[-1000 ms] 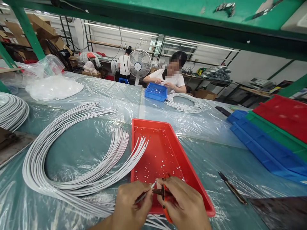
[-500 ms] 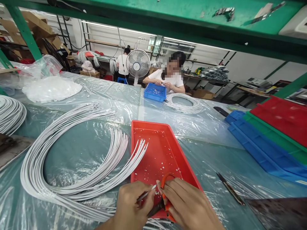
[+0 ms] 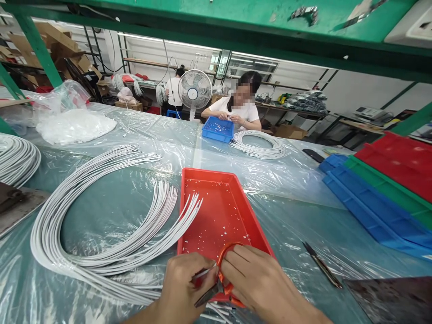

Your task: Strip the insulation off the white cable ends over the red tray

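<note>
My left hand (image 3: 187,281) pinches the end of a white cable (image 3: 204,272) between thumb and forefinger, over the near end of a red tray (image 3: 209,216). Closed around the orange handles of a pair of scissors (image 3: 222,261) is my right hand (image 3: 254,283). The dark blades point down and left, beneath my left thumb. My right fingertips meet the cable tip, so its very end is hidden. A large coil of white cables (image 3: 50,234) lies to the left, some of its ends resting over the tray's left rim. Small white scraps dot the tray floor.
A craft knife (image 3: 322,264) lies right of the tray. Stacked blue, green and red trays (image 3: 381,202) stand farther right. Across the table a person works over a blue tray (image 3: 218,130) beside another cable coil (image 3: 258,145). A green shelf beam (image 3: 216,22) crosses overhead.
Both hands have come closer together at the cable end, the right shifting slightly left with the scissors. The view has shifted a little. The coil and tray look otherwise the same.
</note>
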{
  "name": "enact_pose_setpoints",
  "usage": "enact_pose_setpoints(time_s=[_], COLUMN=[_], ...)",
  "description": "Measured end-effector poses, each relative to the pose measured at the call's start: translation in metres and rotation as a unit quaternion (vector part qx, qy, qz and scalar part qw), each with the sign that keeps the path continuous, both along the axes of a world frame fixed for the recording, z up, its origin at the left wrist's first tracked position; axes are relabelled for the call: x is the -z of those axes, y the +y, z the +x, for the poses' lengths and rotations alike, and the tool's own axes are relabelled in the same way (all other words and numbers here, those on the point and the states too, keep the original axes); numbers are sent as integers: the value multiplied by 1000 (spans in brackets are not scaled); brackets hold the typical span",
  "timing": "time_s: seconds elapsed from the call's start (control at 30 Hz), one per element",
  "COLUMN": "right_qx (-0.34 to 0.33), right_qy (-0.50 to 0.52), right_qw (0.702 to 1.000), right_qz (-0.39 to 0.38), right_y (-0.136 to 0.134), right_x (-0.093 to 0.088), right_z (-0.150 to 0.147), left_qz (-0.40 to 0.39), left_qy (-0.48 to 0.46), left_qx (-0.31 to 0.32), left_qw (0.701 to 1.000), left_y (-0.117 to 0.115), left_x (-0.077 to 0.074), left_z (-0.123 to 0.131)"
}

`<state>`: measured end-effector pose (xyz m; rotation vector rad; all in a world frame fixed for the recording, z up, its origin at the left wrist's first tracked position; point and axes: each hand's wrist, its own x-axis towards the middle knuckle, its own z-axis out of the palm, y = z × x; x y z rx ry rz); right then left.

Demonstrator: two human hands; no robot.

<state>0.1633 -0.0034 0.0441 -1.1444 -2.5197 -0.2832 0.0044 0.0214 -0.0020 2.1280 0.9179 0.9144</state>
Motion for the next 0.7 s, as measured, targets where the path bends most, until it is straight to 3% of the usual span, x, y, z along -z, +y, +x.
enact_pose_setpoints(time_s=[0.23, 0.3, 0.43, 0.53, 0.7], right_qx=[42, 65, 166, 235, 241], right_qy=[100, 158, 266, 345, 442], right_qw=[993, 982, 935, 879, 822], right_qz=[-41, -74, -165, -229, -267], right_y=[5, 8, 11, 10, 4], right_x=[9, 11, 16, 21, 30], right_z=[12, 16, 18, 13, 0], left_qz=[26, -5, -118, -126, -137], left_qy=[-29, -53, -103, -120, -140], left_qx=[-4, -11, -59, -75, -78], left_qw=[999, 999, 986, 982, 978], left_y=[2, 3, 7, 11, 13], left_x=[9, 10, 5, 1, 2], left_z=[1, 0, 0, -1, -1])
